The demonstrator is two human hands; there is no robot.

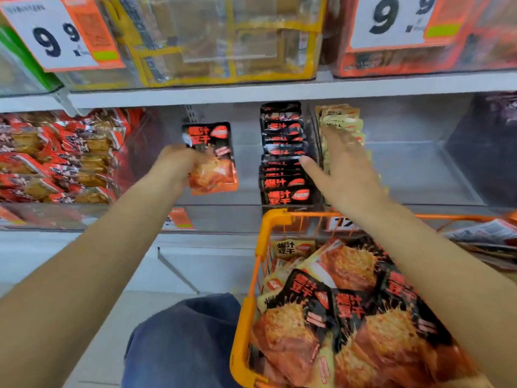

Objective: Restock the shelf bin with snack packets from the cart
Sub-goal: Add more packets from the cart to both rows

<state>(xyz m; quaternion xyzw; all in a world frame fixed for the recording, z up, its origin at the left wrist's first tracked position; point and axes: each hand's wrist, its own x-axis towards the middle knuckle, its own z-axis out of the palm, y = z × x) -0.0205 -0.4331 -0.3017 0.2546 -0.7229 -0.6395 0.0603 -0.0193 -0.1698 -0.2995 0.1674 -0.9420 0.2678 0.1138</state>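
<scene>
Left hand: the left hand [179, 161] is raised in front of the shelf and clenched around one black-and-orange packet [212, 161], held upright by its left edge.
Right hand: the right hand [344, 166] is stretched forward with fingers straight and spread, grasping nothing. Its thumb touches the black row [282, 152]; its fingers lie over the beige row [340, 119].
Bin: the clear bin [419, 169] on the middle shelf holds the black row standing on edge, with the beige row just beside it on the right. The held packet hovers left of the black row, apart from it.
Cart: the orange cart [251, 289] stands below the shelf at lower right, piled with loose packets [349, 317] of the same black and beige kinds.
Neighbours: a bin of red packets [56, 158] sits at left on the same shelf.
Upper shelf: two price signs [56, 32] reading 9.9 hang at top left and top right, with a yellow-edged clear box [223, 37] between them.
Person: a knee in blue cloth [181, 340] shows at the bottom, left of the cart.
</scene>
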